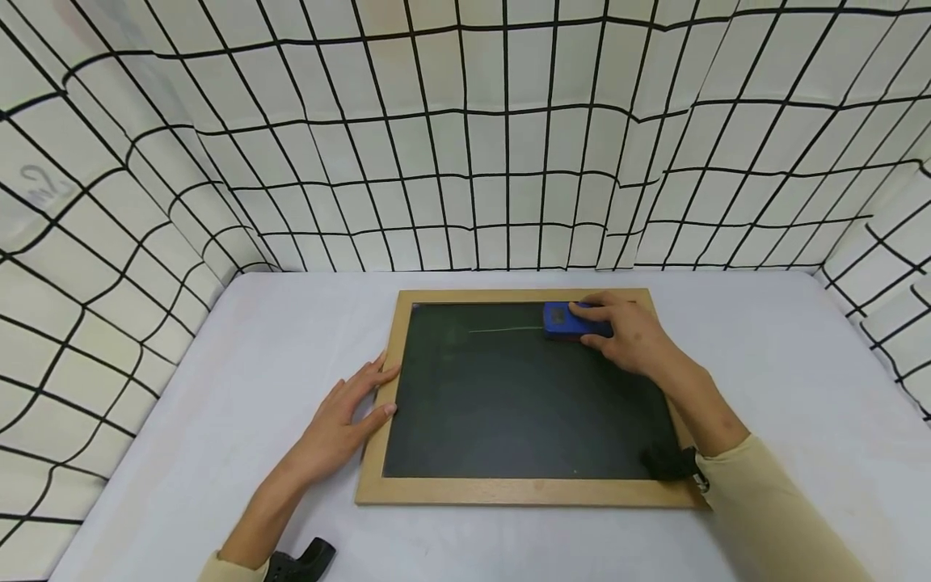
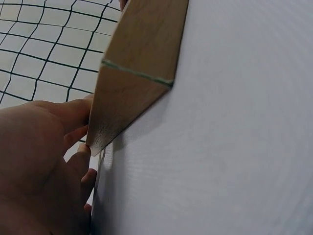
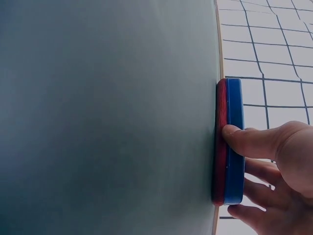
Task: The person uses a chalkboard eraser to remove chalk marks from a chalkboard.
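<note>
A chalkboard (image 1: 524,404) in a light wooden frame (image 1: 509,491) lies flat on the white table. Near its top right, my right hand (image 1: 627,333) grips a blue eraser (image 1: 563,320) by its edges. The right wrist view shows the eraser's red felt side (image 3: 220,171) against the board, with the thumb on one edge. A thin pale chalk line (image 1: 502,330) runs leftward from the eraser. My left hand (image 1: 342,424) rests on the left side of the frame with fingers spread; in the left wrist view its fingertips touch the frame's wooden edge (image 2: 132,83).
White tablecloth (image 1: 218,388) surrounds the board. Behind and at both sides stand white panels with a black grid (image 1: 465,145). Dark wrist-worn devices show at the left wrist (image 1: 301,559) and at the right wrist (image 1: 672,463), which overlaps the board's lower right corner.
</note>
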Demonstrator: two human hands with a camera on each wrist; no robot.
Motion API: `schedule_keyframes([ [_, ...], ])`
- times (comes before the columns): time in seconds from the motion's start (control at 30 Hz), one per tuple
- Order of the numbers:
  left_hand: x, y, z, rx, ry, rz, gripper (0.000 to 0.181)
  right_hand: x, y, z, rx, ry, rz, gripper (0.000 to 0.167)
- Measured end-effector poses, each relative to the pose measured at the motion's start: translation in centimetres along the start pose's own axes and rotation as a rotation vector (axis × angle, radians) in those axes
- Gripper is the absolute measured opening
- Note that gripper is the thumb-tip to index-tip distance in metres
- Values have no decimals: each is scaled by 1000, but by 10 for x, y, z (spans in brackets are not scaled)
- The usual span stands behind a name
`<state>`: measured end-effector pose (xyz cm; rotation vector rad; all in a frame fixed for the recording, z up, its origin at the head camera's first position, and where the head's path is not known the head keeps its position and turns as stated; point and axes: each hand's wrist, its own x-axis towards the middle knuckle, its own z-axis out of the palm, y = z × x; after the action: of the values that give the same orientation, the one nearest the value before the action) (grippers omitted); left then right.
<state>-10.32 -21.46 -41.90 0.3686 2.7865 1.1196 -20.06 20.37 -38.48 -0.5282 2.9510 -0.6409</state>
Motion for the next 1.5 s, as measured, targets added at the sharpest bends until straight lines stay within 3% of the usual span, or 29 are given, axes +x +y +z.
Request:
schedule_keyframes([
  [0.7, 1, 0, -2, -9, 15, 17, 57, 12, -26, 6, -28, -7, 5, 56],
  [1.1, 0, -3, 4, -3, 6, 6, 58, 20, -44, 15, -51, -19, 0, 56],
  [1.5, -1, -2, 3, -7, 13, 8, 57, 34, -76, 29, -46, -56, -32, 55],
])
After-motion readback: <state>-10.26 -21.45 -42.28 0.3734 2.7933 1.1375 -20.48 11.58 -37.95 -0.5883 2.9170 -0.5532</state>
